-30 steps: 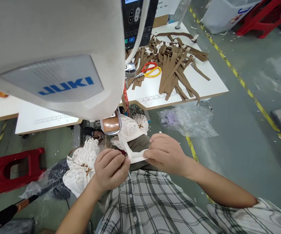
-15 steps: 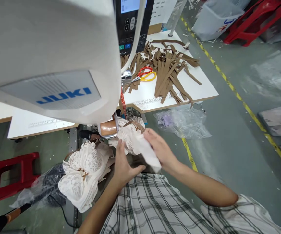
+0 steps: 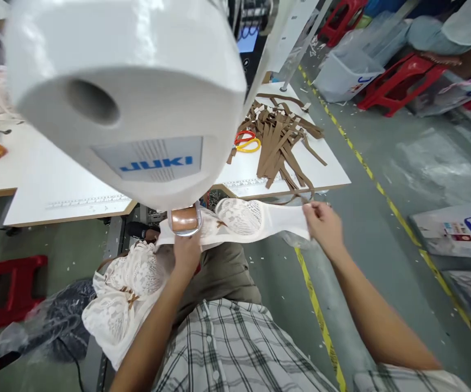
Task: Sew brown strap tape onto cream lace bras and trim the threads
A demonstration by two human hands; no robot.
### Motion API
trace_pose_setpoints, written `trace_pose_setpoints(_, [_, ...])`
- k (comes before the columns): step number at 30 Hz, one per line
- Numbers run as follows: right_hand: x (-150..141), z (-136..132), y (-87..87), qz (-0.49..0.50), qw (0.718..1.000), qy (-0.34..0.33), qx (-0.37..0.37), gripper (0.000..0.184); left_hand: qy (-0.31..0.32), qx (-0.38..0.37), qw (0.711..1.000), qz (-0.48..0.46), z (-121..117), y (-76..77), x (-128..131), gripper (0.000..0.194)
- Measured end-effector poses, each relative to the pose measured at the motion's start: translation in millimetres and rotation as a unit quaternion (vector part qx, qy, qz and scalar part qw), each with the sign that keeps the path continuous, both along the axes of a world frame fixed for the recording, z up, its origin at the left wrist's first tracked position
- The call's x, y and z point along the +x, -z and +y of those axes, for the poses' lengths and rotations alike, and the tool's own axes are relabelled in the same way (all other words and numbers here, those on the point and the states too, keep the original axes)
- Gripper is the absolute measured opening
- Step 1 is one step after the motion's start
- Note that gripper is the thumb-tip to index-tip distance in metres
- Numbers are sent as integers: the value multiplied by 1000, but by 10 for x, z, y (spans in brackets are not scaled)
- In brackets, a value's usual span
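A white lace bra (image 3: 241, 220) with a small brown bow is stretched sideways below the head of a JUKI sewing machine (image 3: 157, 163). My right hand (image 3: 324, 226) pinches the end of its plain side band. My left hand (image 3: 187, 255) grips the bra's lower edge on the left; its fingertips are hidden behind the machine's brown-tinted guard (image 3: 184, 219). A pile of similar white lace bras (image 3: 117, 305) with brown bows lies beside my left forearm.
Brown straps (image 3: 278, 139) and red-and-yellow-handled scissors (image 3: 248, 142) lie on the white worktable (image 3: 329, 169). A red stool (image 3: 11, 294) stands at lower left. Plastic bins (image 3: 347, 73) and another red stool (image 3: 401, 81) are at upper right.
The bra, bunched between my hands before, is now spread out to the right. My right hand has moved right with the band, and my left hand has gone under the machine head.
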State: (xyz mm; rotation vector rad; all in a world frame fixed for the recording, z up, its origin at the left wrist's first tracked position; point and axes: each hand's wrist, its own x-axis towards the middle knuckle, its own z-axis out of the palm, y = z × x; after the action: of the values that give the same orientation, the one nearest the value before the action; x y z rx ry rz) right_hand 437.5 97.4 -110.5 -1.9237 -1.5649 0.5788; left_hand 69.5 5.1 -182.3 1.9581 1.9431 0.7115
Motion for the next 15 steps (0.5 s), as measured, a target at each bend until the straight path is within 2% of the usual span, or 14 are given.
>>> trace_pose_setpoints(3, [-320, 64, 409, -51, 995, -88, -6, 50, 28, -42, 999, 13, -63, 118, 347, 62])
trace_pose_setpoints(5, [-694, 39, 633, -68, 980, -188, -8, 61, 28, -63, 997, 18, -208, 94, 386, 61])
trace_pose_setpoints(6, [-899, 28, 730, -72, 967, -245, -11, 65, 23, -73, 997, 20, -313, 40, 320, 58])
trace_pose_setpoints(9, [-1470, 22, 958, -80, 925, -370, -28, 73, -35, -108, 993, 37, -776, -271, -179, 39])
trace_pose_setpoints(11, [-1738, 18, 1052, -89, 907, -408, -44, 71, -141, -139, 977, 74, -1200, -522, -626, 30])
trace_pose_setpoints(13, [-1895, -3, 1104, -102, 898, -424, -56, 67, -275, -177, 936, 134, -1654, -710, -1008, 39])
trace_pose_setpoints(15, [-1978, -50, 1114, -118, 895, -426, -59, 65, -355, -241, 885, 180, -2047, -781, -1244, 45])
